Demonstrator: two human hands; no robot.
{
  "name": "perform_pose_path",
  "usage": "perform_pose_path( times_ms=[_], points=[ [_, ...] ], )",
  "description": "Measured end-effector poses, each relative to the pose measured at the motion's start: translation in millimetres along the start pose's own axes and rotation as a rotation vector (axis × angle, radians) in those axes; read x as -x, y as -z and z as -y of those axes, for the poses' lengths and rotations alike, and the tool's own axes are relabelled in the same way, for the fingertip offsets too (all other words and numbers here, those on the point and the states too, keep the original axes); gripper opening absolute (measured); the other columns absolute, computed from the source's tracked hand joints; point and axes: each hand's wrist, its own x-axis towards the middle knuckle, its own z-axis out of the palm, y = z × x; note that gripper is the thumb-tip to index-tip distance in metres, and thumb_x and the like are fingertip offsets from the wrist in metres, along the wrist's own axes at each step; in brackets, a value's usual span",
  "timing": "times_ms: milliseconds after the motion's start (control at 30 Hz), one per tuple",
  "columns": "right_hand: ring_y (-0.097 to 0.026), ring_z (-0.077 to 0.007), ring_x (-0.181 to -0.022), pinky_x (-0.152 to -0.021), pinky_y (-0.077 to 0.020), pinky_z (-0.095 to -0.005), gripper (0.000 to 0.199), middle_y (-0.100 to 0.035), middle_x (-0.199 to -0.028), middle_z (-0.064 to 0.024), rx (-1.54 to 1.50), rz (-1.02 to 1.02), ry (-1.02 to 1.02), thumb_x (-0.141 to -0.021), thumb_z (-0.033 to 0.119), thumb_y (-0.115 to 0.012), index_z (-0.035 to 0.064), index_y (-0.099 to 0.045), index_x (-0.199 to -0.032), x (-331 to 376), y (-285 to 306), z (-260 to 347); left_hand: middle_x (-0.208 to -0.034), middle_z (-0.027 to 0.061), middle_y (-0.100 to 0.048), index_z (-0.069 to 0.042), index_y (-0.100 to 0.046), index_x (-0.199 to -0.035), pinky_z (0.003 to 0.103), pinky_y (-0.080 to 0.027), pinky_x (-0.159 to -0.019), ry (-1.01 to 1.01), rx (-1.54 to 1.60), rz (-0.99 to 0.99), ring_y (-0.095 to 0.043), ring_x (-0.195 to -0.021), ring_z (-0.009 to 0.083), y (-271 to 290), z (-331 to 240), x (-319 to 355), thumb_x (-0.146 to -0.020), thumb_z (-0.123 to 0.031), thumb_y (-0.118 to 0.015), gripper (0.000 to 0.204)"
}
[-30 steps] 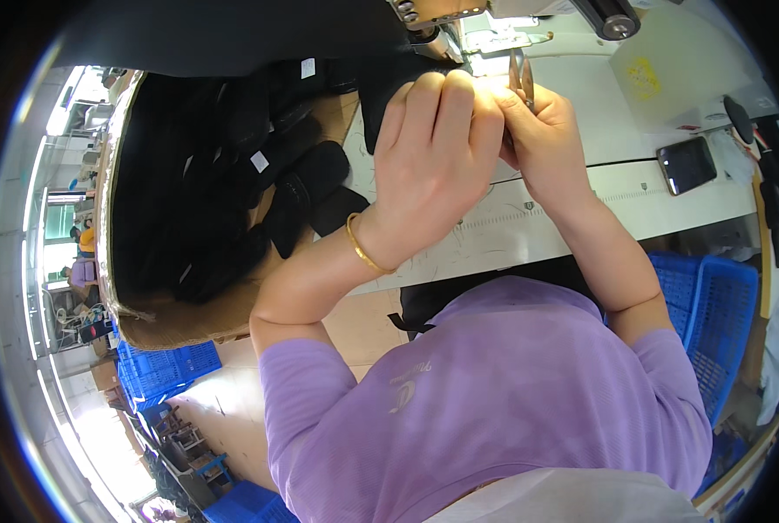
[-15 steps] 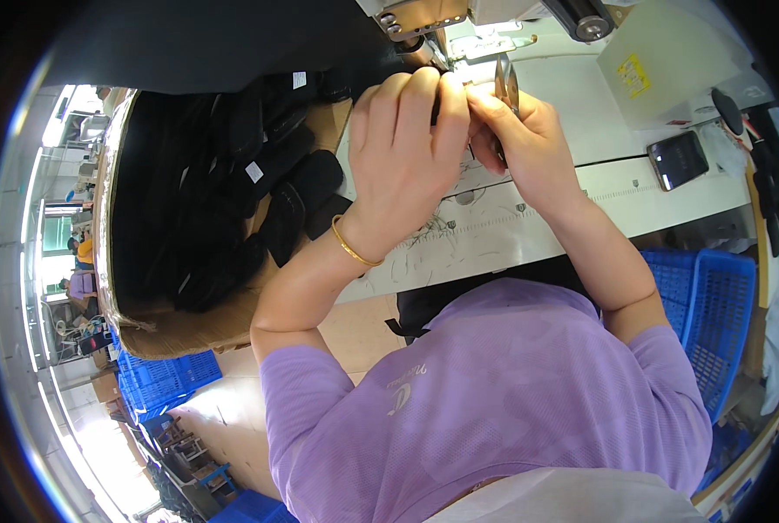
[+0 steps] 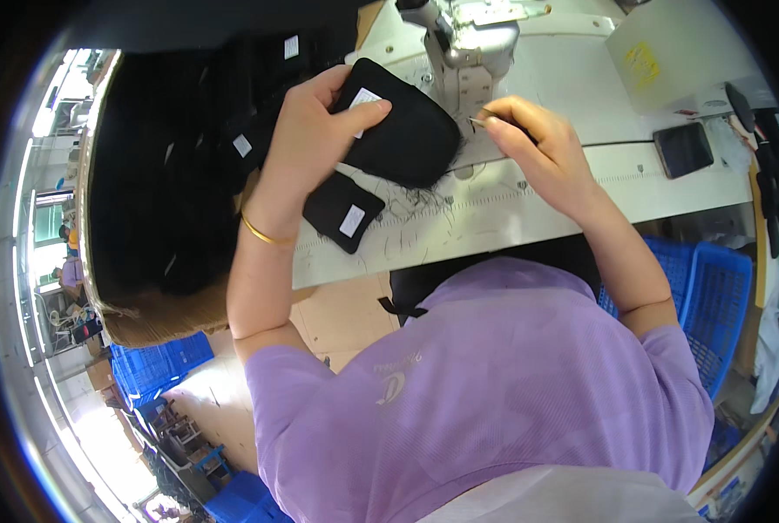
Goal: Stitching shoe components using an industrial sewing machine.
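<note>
My left hand (image 3: 307,131) grips a padded black fabric piece (image 3: 407,131) by its left edge, thumb on top beside a white label. The piece is held over the white sewing table, its rounded end pointing right. In my right hand (image 3: 538,144), pinched between thumb and fingers, is a pair of small metal snips (image 3: 476,120). Only their tip shows, pointing left toward the rounded end, a small gap away. Below my left hand a smaller-looking black piece (image 3: 344,209) with a white label lies at the table's left edge.
The sewing machine head (image 3: 472,57) stands just beyond my hands. Loose black threads (image 3: 420,205) litter the white table (image 3: 494,209). A carton (image 3: 172,318) of black pieces sits at left, a phone (image 3: 682,150) at right. Blue crates (image 3: 716,305) stand below right.
My left hand has moved left and down, bringing the black piece into plain view. My right hand has lowered slightly, apart from the left. A labelled black piece now shows on the table's left edge.
</note>
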Motion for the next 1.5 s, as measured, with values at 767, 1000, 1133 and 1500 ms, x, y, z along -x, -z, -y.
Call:
perform_pose_path(
  times_ms=[767, 1000, 1133, 1500],
  points=[
    [-0.044, -0.0067, -0.057, -0.052, -0.0363, -0.0235, 0.023, -0.05, -0.069, 0.0006, -0.053, -0.137, -0.105, -0.095, 0.026, -0.064, 0.0034, -0.062, -0.097, 26, -19, -18, -0.108, 0.0063, -0.067, 0.0, -0.064, -0.117, 0.024, -0.051, -0.083, 0.12, 0.343, 0.223, -0.064, -0.093, 0.0104, -19, 34, 4, -0.089, -0.021, -0.07, 0.035],
    [-0.043, -0.0063, -0.063, -0.059, -0.0379, -0.0224, 0.029, -0.052, -0.075, 0.002, -0.331, 0.071, -0.11, -0.103, 0.029, -0.051, 0.0023, -0.063, -0.1, 13, -21, -37, -0.096, 0.0064, -0.071, 0.002, -0.067, -0.108, 0.023, -0.053, -0.081, 0.307, 0.592, 0.504, -0.067, -0.085, 0.011, -13, 27, 0, -0.086, -0.014, -0.07, 0.028],
    [-0.048, -0.0061, -0.066, -0.059, -0.04, -0.0217, 0.028, -0.055, -0.076, 0.0018, -0.102, 0.035, 0.179, -0.102, 0.027, -0.053, 0.0025, -0.064, -0.097, 8, -19, -33, -0.093, 0.0057, -0.07, 0.003, -0.065, -0.105, 0.022, -0.052, -0.073, 0.318, 0.553, 0.534, -0.066, -0.079, 0.0093, -18, 24, -2, -0.087, -0.012, -0.067, 0.024],
    [-0.06, -0.009, -0.082, -0.075, -0.0471, -0.0243, 0.04, -0.067, -0.089, -0.0022, 0.26, 0.311, -0.561, -0.082, 0.032, -0.07, 0.0019, -0.069, -0.108, -17, 96, -55, -0.111, 0.0197, -0.063, 0.006, -0.056, -0.12, 0.038, -0.052, -0.08, -0.063, -1.222, 0.002, -0.062, -0.101, 0.0331, -28, 39, 92, -0.081, -0.026, -0.072, 0.052]
  ],
)
